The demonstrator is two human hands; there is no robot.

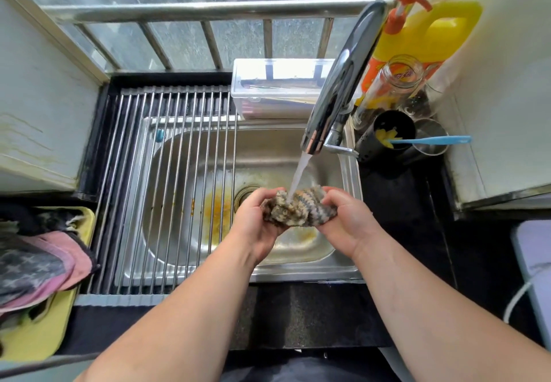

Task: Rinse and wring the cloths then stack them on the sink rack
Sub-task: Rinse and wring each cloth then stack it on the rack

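A bunched grey-and-tan striped cloth [299,207] is held over the steel sink [298,154] under water running from the chrome faucet [337,89]. My left hand [258,219] grips its left end and my right hand [346,217] grips its right end. The roll-up sink rack [167,178] of steel rods covers the sink's left half and carries nothing. More cloths [38,265], pink and dark patterned, lie piled on a yellow tray [44,334] at the far left.
A clear plastic box [277,89] stands behind the sink. Right of the faucet are a yellow detergent jug [429,32], a glass jar [393,83] and a black holder [393,134] with a blue-handled brush. Yellow stains mark the sink floor near the drain [246,195].
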